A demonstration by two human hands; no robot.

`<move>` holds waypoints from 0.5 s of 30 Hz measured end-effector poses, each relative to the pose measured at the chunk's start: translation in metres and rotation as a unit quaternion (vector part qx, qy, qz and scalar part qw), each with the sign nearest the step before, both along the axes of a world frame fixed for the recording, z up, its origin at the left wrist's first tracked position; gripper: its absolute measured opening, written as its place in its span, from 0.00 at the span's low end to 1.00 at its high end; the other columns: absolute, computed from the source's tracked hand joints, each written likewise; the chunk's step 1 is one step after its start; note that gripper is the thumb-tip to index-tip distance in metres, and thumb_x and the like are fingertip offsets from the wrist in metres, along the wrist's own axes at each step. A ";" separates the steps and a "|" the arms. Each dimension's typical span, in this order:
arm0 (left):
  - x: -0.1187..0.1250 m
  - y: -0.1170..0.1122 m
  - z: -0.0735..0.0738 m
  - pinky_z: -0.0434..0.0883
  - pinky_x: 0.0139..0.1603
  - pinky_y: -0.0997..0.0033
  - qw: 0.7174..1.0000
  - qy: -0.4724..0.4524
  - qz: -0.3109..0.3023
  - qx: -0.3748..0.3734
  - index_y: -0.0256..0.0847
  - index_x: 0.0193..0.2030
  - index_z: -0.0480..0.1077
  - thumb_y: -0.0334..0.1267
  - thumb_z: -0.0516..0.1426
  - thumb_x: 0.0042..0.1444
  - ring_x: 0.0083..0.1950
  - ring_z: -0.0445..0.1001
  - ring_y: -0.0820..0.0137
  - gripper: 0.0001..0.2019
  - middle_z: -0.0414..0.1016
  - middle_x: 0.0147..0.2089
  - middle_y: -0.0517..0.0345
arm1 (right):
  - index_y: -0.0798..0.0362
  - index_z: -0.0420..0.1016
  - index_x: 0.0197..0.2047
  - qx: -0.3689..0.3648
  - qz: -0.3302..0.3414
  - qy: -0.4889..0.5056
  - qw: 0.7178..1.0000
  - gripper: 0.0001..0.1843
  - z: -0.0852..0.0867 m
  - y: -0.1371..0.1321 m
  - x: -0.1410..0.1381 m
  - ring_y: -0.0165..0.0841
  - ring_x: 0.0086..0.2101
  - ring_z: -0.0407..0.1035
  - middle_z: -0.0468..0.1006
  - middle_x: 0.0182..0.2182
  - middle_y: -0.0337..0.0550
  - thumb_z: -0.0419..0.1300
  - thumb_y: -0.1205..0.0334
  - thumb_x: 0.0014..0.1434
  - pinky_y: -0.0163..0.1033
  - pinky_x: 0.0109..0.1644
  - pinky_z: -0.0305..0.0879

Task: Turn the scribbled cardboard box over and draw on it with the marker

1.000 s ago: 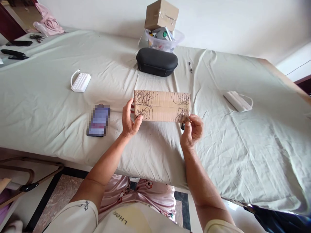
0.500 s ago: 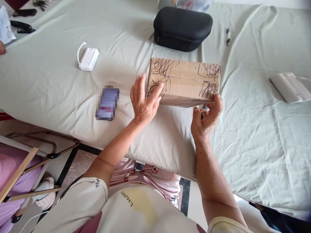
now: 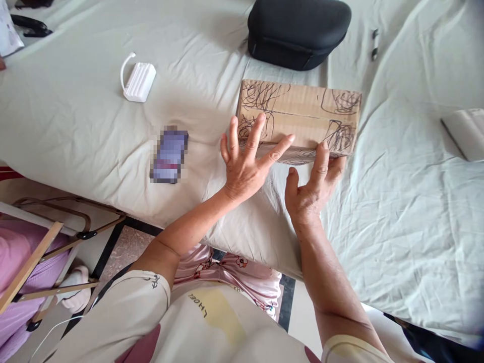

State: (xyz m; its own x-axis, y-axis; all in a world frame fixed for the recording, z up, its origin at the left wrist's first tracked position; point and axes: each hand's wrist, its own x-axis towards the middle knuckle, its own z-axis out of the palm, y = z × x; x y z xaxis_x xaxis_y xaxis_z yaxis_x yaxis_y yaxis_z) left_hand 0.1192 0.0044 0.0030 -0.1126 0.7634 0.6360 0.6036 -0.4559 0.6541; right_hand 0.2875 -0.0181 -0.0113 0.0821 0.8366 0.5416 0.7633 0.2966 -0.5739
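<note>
A flat cardboard box (image 3: 302,113) with black scribbles at its corners lies on the pale green sheet of the table (image 3: 75,131). My left hand (image 3: 247,164) is spread, its fingertips resting on the box's near left part. My right hand (image 3: 312,189) is open too, its fingers touching the box's near edge toward the right. Neither hand grips anything.
A black oval case (image 3: 298,30) sits just beyond the box. A white pouch with a loop (image 3: 138,80) and a phone (image 3: 169,155) lie to the left. A pen (image 3: 374,44) lies at the upper right, a white packet (image 3: 467,133) at the right edge. A wooden chair frame (image 3: 45,252) stands lower left.
The box has come down from being held upright to lying flat on the sheet. Both hands have let go and spread their fingers over its near side. The view has tilted down.
</note>
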 end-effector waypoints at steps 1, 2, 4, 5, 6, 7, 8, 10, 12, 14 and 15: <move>0.001 -0.001 0.001 0.50 0.76 0.14 1.000 0.005 0.007 0.003 0.56 0.72 0.68 0.46 0.63 0.68 0.87 0.32 0.36 0.26 0.55 0.82 0.57 | 0.39 0.58 0.78 0.008 -0.003 -0.007 1.000 0.35 -0.001 0.001 0.000 0.59 0.74 0.55 0.54 0.76 0.54 0.56 0.49 0.71 0.75 0.72 0.61; 0.002 -0.002 0.001 0.49 0.76 0.13 1.000 0.018 0.013 0.002 0.56 0.72 0.68 0.47 0.62 0.69 0.87 0.32 0.36 0.26 0.55 0.82 0.56 | 0.40 0.58 0.78 0.017 -0.002 -0.014 1.000 0.34 -0.003 0.002 0.001 0.58 0.73 0.57 0.55 0.75 0.55 0.56 0.49 0.72 0.75 0.71 0.61; 0.001 -0.004 0.003 0.47 0.77 0.14 0.998 0.061 0.021 -0.015 0.57 0.73 0.67 0.48 0.61 0.70 0.87 0.31 0.36 0.26 0.54 0.83 0.55 | 0.41 0.58 0.78 0.037 0.004 -0.026 0.999 0.34 -0.008 0.005 0.005 0.57 0.70 0.61 0.57 0.73 0.56 0.54 0.50 0.72 0.74 0.70 0.63; -0.001 -0.004 0.003 0.45 0.77 0.15 0.996 0.086 0.024 -0.029 0.57 0.74 0.67 0.48 0.60 0.71 0.87 0.30 0.37 0.26 0.54 0.83 0.55 | 0.42 0.59 0.78 0.048 0.009 -0.031 0.998 0.33 -0.011 0.006 0.008 0.55 0.68 0.63 0.58 0.72 0.56 0.54 0.50 0.72 0.74 0.70 0.64; -0.003 -0.004 0.004 0.43 0.78 0.17 0.993 0.108 0.026 -0.042 0.57 0.74 0.67 0.48 0.59 0.71 0.87 0.29 0.38 0.25 0.53 0.83 0.55 | 0.42 0.59 0.77 0.059 0.014 -0.034 0.998 0.32 -0.014 0.007 0.010 0.54 0.66 0.64 0.60 0.70 0.56 0.54 0.51 0.72 0.73 0.69 0.65; -0.005 -0.003 0.003 0.41 0.79 0.18 0.991 0.125 0.028 -0.050 0.58 0.74 0.66 0.47 0.58 0.72 0.88 0.29 0.39 0.25 0.54 0.83 0.54 | 0.43 0.60 0.77 0.070 0.020 -0.036 0.997 0.32 -0.017 0.008 0.012 0.53 0.65 0.66 0.61 0.68 0.57 0.54 0.51 0.73 0.71 0.67 0.67; -0.007 -0.003 0.003 0.38 0.80 0.18 0.989 0.137 0.031 -0.050 0.58 0.74 0.66 0.46 0.57 0.73 0.88 0.30 0.41 0.24 0.54 0.83 0.54 | 0.43 0.61 0.76 0.081 0.024 -0.035 0.996 0.31 -0.020 0.009 0.013 0.51 0.63 0.67 0.63 0.66 0.57 0.53 0.52 0.73 0.69 0.66 0.70; -0.011 -0.001 0.001 0.34 0.80 0.19 0.988 0.150 0.037 -0.030 0.59 0.74 0.66 0.45 0.54 0.75 0.88 0.34 0.43 0.23 0.56 0.82 0.54 | 0.44 0.64 0.75 0.100 0.029 -0.025 0.994 0.29 -0.022 0.008 0.012 0.49 0.60 0.68 0.66 0.62 0.57 0.53 0.53 0.73 0.62 0.60 0.75; -0.012 -0.001 0.000 0.35 0.81 0.21 0.988 0.154 0.029 0.007 0.58 0.73 0.67 0.50 0.53 0.75 0.87 0.40 0.44 0.22 0.59 0.81 0.51 | 0.44 0.65 0.74 0.114 0.040 -0.014 0.993 0.28 -0.022 0.006 0.008 0.45 0.56 0.71 0.70 0.58 0.56 0.53 0.53 0.74 0.54 0.53 0.79; -0.012 -0.003 0.000 0.40 0.82 0.24 0.988 0.149 -0.003 0.029 0.56 0.72 0.69 0.59 0.55 0.73 0.87 0.43 0.43 0.26 0.60 0.81 0.48 | 0.43 0.64 0.74 0.137 0.070 -0.012 0.988 0.28 -0.019 0.003 0.001 0.42 0.51 0.73 0.73 0.54 0.53 0.53 0.54 0.73 0.49 0.48 0.80; -0.012 -0.005 0.001 0.43 0.82 0.25 0.989 0.144 -0.023 0.025 0.56 0.72 0.70 0.62 0.56 0.70 0.87 0.43 0.42 0.28 0.59 0.81 0.48 | 0.42 0.63 0.75 0.154 0.091 -0.012 0.984 0.29 -0.017 0.001 -0.002 0.40 0.48 0.74 0.74 0.53 0.52 0.54 0.56 0.73 0.48 0.47 0.80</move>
